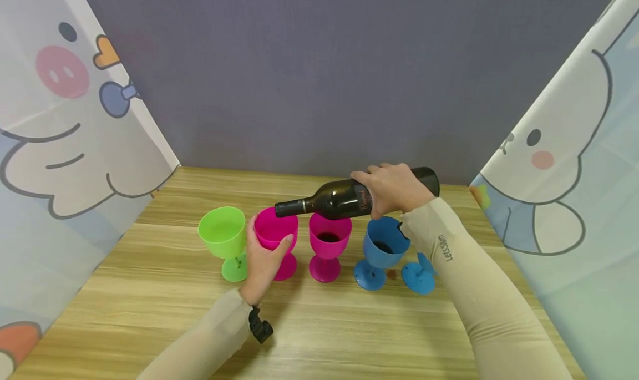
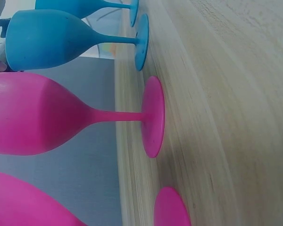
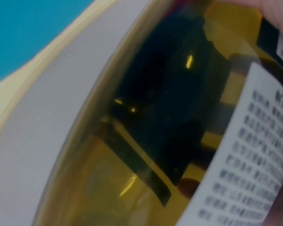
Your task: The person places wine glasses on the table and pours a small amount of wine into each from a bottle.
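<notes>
My right hand [image 1: 396, 188] grips a dark wine bottle [image 1: 339, 199] round its body and holds it nearly level, neck to the left. Its mouth is over a magenta goblet [image 1: 272, 230]. My left hand [image 1: 262, 263] holds that goblet by the bowl, thumb at the front and fingers at the left side. Right of it stands a second magenta goblet [image 1: 326, 247] with dark liquid in it, under the bottle. In the right wrist view the bottle's greenish-yellow glass [image 3: 108, 183] and white printed label [image 3: 245, 169] show close up; dark liquid lies inside.
A green goblet [image 1: 222, 233] stands at the left of the row. On the right, a blue goblet [image 1: 384, 244] holds dark liquid, and another blue goblet [image 1: 419, 277] is partly behind my right sleeve. A brown spot [image 1: 391, 274] marks the wooden table [image 1: 319, 324]. A grey panel [image 1: 299, 80] rises behind.
</notes>
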Demonstrator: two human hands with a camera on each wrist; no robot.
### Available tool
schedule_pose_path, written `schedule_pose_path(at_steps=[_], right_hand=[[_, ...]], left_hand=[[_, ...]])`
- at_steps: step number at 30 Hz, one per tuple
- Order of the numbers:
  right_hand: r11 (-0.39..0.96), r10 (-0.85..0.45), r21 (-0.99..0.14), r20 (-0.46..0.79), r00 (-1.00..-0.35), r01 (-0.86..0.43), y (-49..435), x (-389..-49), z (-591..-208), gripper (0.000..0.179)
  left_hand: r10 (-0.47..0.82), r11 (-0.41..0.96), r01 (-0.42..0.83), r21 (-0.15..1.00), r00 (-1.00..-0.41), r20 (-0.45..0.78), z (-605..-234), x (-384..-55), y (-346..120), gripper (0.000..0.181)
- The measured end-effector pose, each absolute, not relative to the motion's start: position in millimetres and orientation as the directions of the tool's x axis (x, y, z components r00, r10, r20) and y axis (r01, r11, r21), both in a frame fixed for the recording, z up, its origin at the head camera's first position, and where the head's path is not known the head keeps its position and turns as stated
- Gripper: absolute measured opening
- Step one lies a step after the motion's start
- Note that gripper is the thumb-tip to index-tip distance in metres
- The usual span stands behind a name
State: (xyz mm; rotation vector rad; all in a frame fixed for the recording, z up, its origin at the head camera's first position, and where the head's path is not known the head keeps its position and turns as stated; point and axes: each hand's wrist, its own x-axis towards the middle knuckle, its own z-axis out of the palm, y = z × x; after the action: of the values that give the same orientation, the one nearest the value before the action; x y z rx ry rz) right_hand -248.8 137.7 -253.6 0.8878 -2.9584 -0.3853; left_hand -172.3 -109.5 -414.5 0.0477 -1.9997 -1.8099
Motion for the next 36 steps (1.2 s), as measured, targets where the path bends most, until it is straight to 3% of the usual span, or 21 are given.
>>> schedule_pose_path(at_steps=[36], right_hand=[[0.797,-0.561,0.243,-0.038,-0.827,-0.552,138.0,-250.9,-254.7,0.086]], left_hand=[[-0.311,0.08,0.301,0.95,-0.898,0.311,-418.4,-176.2,-109.8,0.079]])
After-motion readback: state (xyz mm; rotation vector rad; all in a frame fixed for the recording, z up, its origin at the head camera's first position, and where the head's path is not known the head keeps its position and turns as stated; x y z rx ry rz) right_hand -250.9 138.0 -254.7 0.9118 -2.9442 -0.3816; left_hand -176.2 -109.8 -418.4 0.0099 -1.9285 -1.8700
